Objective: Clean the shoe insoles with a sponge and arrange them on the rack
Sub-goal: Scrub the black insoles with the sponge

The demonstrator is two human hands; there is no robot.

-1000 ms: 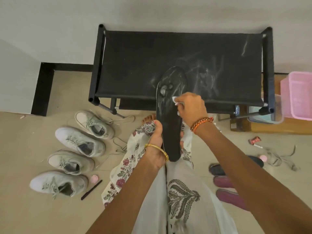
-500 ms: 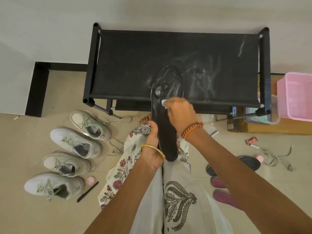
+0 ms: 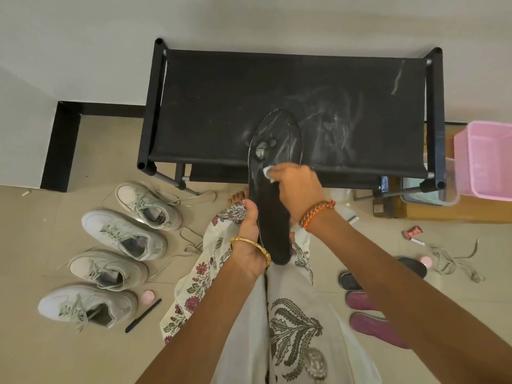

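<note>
insole (image 3: 273, 217) black, soapy at toe; left hand (image 3: 249, 245) grips heel, right hand (image 3: 297, 189) pinches sponge (image 3: 267, 171).

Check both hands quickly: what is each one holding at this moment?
Left hand: closed, gripping the heel end of the black insole.
Right hand: closed, holding the white sponge against the insole.

Sponge travelling along the insole

The right hand (image 3: 297, 187) is drawing the white sponge (image 3: 268, 173) back and forth on the black insole (image 3: 273, 195), near the front edge of the rack (image 3: 221, 106): it is sliding leftward, then returning slightly.
</note>
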